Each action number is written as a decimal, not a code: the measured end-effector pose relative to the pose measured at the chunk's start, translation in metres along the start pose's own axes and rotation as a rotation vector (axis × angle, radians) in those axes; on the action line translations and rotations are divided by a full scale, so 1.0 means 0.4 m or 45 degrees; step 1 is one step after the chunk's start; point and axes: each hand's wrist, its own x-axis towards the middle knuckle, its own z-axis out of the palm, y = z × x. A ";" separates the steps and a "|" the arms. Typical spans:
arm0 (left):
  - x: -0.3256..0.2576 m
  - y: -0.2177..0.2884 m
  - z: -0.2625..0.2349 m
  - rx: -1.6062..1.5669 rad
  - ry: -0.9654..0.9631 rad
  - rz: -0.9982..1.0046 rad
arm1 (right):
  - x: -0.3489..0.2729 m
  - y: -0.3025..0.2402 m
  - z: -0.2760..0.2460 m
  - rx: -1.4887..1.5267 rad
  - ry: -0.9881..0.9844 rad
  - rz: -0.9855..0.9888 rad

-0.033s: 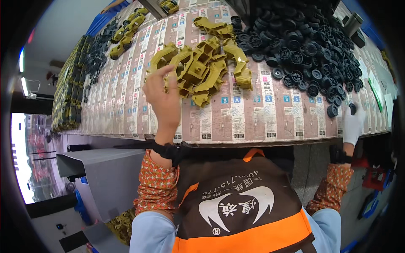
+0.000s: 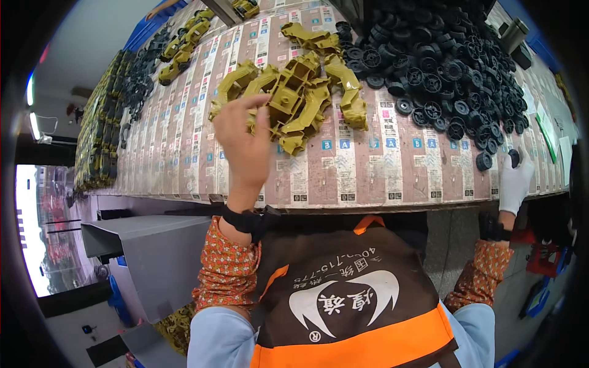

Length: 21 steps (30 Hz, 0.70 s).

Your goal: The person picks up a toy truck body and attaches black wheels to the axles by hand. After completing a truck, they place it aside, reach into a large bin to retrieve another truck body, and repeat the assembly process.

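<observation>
My bare left hand [image 2: 243, 141] hovers at the near left side of a loose heap of yellow-green plastic toy car bodies [image 2: 287, 98]. Its fingers are bent, with thumb and forefinger apart, and nothing shows between them. Far to the right, my right hand [image 2: 517, 178] wears a white glove. A small black toy wheel [image 2: 513, 157] sits at its fingertips, just beside the near right end of a large pile of black wheels [image 2: 451, 86]. The gloved fingers look closed on that wheel.
Long stacked rows of yellow and black parts [image 2: 101, 122] line the table's left side, beside scattered dark pieces [image 2: 144, 67]. Several yellow toy cars [image 2: 181, 55] stand at the far left. Metal posts rise at the back. A grey bin [image 2: 153, 257] stands below the table's front edge.
My left hand has shifted slightly right and its fingers have bent more toward the yellow bodies. The gloved right hand has barely moved, with the wheel still at its fingertips.
</observation>
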 end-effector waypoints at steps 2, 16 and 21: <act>0.025 0.083 0.018 -0.058 -0.246 -0.042 | -0.025 -0.083 -0.039 0.207 -0.088 0.131; 0.121 0.175 0.271 0.054 -0.491 -0.206 | -0.205 -0.507 -0.098 1.241 -0.819 0.042; 0.061 0.242 0.187 -0.344 -0.350 -0.221 | -0.202 -0.597 -0.077 1.981 -0.959 0.353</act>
